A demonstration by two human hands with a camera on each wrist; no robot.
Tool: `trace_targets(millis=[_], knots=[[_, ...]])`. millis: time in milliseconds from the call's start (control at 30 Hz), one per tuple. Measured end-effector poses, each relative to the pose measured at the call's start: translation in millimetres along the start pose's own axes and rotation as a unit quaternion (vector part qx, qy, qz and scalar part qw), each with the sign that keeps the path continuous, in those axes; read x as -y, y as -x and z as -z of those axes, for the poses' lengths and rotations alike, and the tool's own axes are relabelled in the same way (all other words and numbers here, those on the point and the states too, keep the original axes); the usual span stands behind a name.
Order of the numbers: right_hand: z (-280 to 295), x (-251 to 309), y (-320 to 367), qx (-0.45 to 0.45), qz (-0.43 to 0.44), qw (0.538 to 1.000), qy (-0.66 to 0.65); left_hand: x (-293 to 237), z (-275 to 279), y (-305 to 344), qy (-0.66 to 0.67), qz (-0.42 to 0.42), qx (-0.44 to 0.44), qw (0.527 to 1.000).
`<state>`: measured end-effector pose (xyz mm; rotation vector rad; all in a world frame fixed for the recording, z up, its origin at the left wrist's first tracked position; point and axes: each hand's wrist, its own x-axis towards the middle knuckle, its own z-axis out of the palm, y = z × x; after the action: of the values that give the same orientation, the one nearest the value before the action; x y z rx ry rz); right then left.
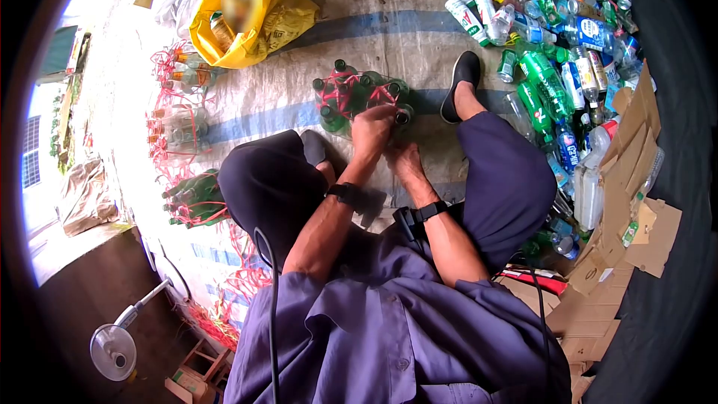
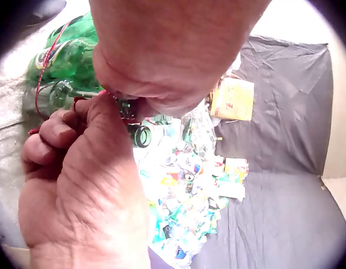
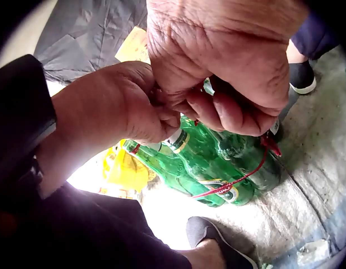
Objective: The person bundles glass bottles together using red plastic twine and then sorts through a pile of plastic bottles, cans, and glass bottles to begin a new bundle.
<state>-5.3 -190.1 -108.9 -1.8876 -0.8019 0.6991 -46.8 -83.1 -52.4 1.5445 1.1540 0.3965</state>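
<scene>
Green bottles (image 1: 329, 116) stand bundled upright on the striped sheet, bound with red string (image 1: 345, 97). My left hand (image 1: 374, 131) is at the bundle's near right corner, and my right hand (image 1: 406, 163) is just below it. In the left wrist view, curled fingers of my right hand (image 2: 86, 179) pinch red string beside the bottle necks, while my left hand (image 2: 173, 50) meets them from above. In the right wrist view, both hands' fingertips touch over the green bottles (image 3: 212, 162); the left fingertips' grip on the string is mostly hidden.
A yellow bag (image 1: 258, 37) lies beyond the bundle. Tied bottle groups (image 1: 179, 127) line the left side, with loose red string (image 1: 243, 269) nearer me. Loose bottles and cans (image 1: 546, 75) are heaped at the right beside cardboard (image 1: 624, 157). My legs flank the work.
</scene>
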Motion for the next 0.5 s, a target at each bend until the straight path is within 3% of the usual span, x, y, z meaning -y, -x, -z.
trace_targets(millis=[33, 133, 267, 333, 500], knots=[[2.8, 6.0, 1.0, 0.033, -0.11, 0.991, -0.064, -1.7, 0.4, 2.0, 0.054, 0.015, -0.005, 0.998], [5.4, 15.8, 1.9, 0.045, -0.175, 0.98, -0.088, -2.5, -0.5, 7.7, 0.163, 0.032, -0.011, 0.986], [3.5, 16.3, -1.7, 0.04, -0.165, 0.985, -0.044, -15.9, 6.7, 13.5, 0.301, 0.043, 0.02, 0.953], [4.7, 17.7, -1.0, 0.058, -0.194, 0.978, -0.045, -24.0, 11.5, 15.0, 0.294, 0.039, 0.028, 0.955], [5.3, 18.1, -0.2, 0.045, -0.177, 0.982, -0.053, -35.3, 25.2, 19.9, 0.264, 0.06, 0.029, 0.962]])
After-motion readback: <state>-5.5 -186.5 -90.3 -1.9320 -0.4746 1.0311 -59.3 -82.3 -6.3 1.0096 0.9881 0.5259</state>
